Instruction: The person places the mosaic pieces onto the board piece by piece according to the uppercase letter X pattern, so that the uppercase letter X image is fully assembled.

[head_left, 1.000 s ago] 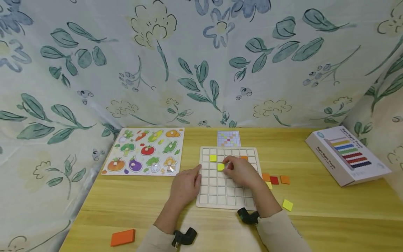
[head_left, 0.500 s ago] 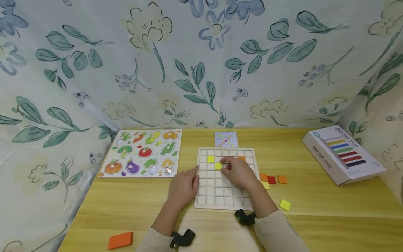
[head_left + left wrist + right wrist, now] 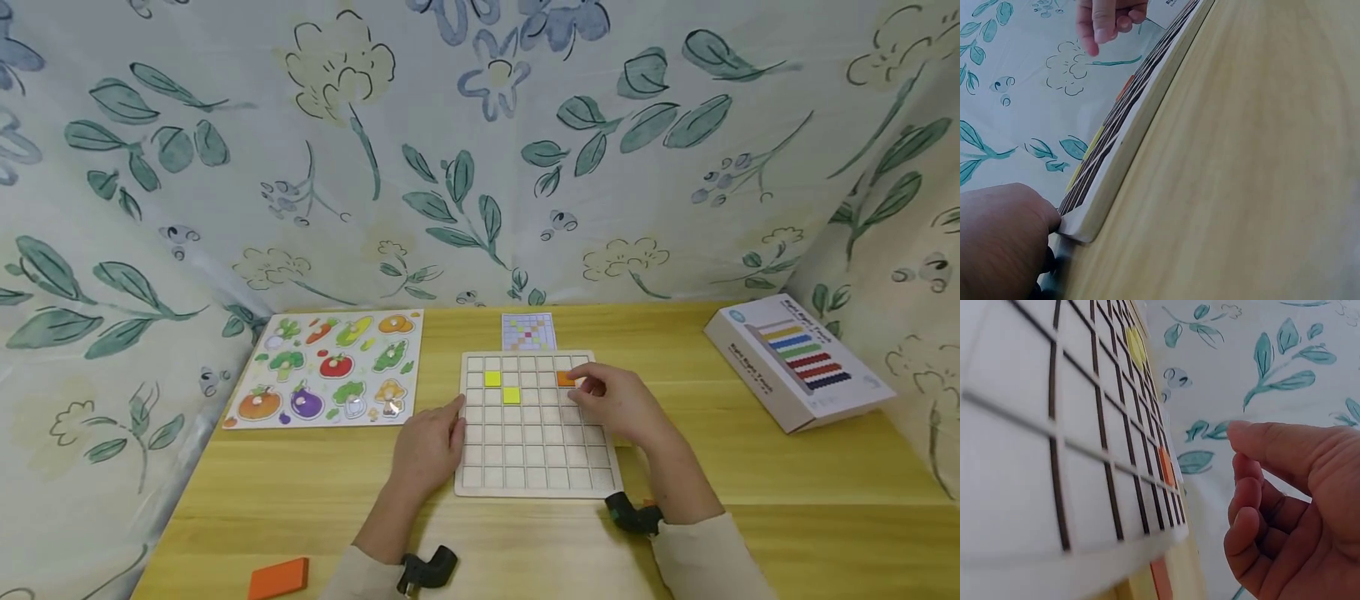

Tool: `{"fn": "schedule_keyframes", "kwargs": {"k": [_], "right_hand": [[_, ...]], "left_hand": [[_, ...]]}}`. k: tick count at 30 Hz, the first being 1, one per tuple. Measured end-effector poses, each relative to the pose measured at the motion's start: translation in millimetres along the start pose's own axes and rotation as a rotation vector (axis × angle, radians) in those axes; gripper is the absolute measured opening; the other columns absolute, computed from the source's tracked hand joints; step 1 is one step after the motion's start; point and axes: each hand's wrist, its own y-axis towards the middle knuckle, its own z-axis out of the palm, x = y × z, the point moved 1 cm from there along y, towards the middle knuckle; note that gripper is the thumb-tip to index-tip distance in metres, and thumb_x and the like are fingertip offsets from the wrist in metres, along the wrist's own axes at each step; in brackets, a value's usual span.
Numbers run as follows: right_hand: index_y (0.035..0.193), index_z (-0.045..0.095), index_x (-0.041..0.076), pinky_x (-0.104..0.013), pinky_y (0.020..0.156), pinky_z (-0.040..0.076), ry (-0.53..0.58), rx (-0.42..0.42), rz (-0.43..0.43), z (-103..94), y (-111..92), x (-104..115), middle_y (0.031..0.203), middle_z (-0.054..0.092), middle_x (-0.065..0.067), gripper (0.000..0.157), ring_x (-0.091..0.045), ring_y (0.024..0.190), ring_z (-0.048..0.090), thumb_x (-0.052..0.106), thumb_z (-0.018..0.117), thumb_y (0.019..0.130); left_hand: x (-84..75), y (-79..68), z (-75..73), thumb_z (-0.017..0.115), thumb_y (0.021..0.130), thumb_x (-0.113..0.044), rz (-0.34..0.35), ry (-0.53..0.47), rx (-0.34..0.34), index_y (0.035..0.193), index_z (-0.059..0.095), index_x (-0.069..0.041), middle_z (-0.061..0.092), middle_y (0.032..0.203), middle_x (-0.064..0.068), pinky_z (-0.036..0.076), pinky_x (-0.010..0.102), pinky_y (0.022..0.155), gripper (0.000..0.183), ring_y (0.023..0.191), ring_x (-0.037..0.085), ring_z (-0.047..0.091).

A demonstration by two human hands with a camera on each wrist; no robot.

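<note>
A square wooden grid board (image 3: 536, 498) lies on the table, divided into small cells. Two yellow tiles (image 3: 512, 395) sit diagonally in its upper left cells. Near the upper right, an orange tile (image 3: 565, 379) occupies another cell. My left hand (image 3: 429, 450) touches the board's left edge with the index finger and thumb side; the left wrist view shows the hand (image 3: 1007, 234) right at the board's corner. Above the board's right part hovers my right hand (image 3: 618, 404), fingers loosely curled and holding nothing. Seen from the right wrist, its thumb (image 3: 1272, 440) is apart from the board.
Behind the board lies a small colour pattern card (image 3: 528, 332). A vegetable puzzle (image 3: 330, 367) is at left, a cardboard box (image 3: 798, 362) at right. An orange block (image 3: 278, 578) sits near the front left. My right arm mostly hides the loose tiles beside the board.
My right hand has let go of the second yellow tile, which stays in its cell, and has moved right. My left hand keeps its place at the board's edge. The head view shifted slightly.
</note>
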Motion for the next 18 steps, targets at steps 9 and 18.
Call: {"fn": "schedule_keyframes", "kwargs": {"k": [9,18], "right_hand": [[0.113,0.071,0.013,-0.03,0.072,0.046,-0.039,0.074,0.036,-26.6,-10,-49,0.095,0.061,-0.005,0.021,-0.021,0.087,0.054,0.022,0.075,0.093],[0.115,0.073,0.012,-0.031,0.072,0.042,-0.081,0.102,0.079,-32.6,-10,-63,0.096,0.06,-0.005,0.024,-0.022,0.089,0.053,0.025,0.074,0.094]], "left_hand": [[-1.9,0.6,-1.5,0.058,0.103,-0.027,-0.011,0.003,0.01,0.139,0.064,-0.014,0.077,0.119,0.005,0.056,0.04,0.087,0.04,0.098,0.024,0.074],[-0.1,0.8,2.0,0.06,0.102,-0.028,0.021,0.007,-0.028,0.137,0.066,-0.013,0.079,0.112,0.005,0.056,0.038,0.078,0.039,0.088,0.022,0.073]]}}
